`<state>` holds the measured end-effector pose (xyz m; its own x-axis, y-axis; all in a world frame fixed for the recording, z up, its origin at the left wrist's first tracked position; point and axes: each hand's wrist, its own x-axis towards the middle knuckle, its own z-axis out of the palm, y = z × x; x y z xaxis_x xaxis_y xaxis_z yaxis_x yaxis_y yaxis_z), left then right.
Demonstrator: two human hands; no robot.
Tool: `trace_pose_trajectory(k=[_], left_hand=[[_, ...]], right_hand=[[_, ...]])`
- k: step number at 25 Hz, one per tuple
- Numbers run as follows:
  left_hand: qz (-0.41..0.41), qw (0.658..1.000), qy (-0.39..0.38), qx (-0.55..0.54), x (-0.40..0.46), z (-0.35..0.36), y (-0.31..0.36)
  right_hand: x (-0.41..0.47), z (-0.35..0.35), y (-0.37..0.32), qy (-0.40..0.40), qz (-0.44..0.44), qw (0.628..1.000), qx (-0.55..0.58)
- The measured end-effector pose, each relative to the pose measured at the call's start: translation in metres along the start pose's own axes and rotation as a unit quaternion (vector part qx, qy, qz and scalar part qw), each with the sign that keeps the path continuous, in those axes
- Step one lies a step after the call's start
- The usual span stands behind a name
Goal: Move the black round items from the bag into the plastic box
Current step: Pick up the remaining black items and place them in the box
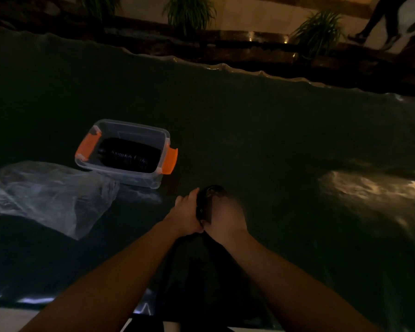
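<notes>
Dim light. Both hands together near table's front edge, centre. Left hand (187,212) and right hand (223,216) clasp a stack of black round items (207,202) between them, stack axis running front-to-back. Plastic box (163,137), w/ orange latches, sits up-left of hands, part-filled w/ a row of items. Left hand nearer box. Bag (46,195) lies flat at left edge, looks empty.
</notes>
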<state>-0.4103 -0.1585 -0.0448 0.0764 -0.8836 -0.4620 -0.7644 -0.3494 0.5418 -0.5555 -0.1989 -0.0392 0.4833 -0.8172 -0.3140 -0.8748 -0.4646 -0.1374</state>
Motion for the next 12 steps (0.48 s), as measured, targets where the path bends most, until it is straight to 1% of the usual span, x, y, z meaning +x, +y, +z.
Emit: trace_pose_trajectory(k=[6, 10, 12], left_hand=[[0.034, 0.999, 0.017, -0.018, -0.008, 0.001, 0.013], [0.042, 0.999, 0.015, -0.022, -0.015, -0.003, 0.022], [0.04, 0.999, 0.025, -0.023, -0.024, -0.004, 0.026]], right_hand=[[-0.002, -0.002, 0.006, 0.028, 0.006, 0.999, 0.046], [-0.004, -0.006, 0.007, 0.009, 0.014, 0.996, 0.084], [-0.006, -0.009, 0.006, -0.003, 0.014, 0.995, 0.096]])
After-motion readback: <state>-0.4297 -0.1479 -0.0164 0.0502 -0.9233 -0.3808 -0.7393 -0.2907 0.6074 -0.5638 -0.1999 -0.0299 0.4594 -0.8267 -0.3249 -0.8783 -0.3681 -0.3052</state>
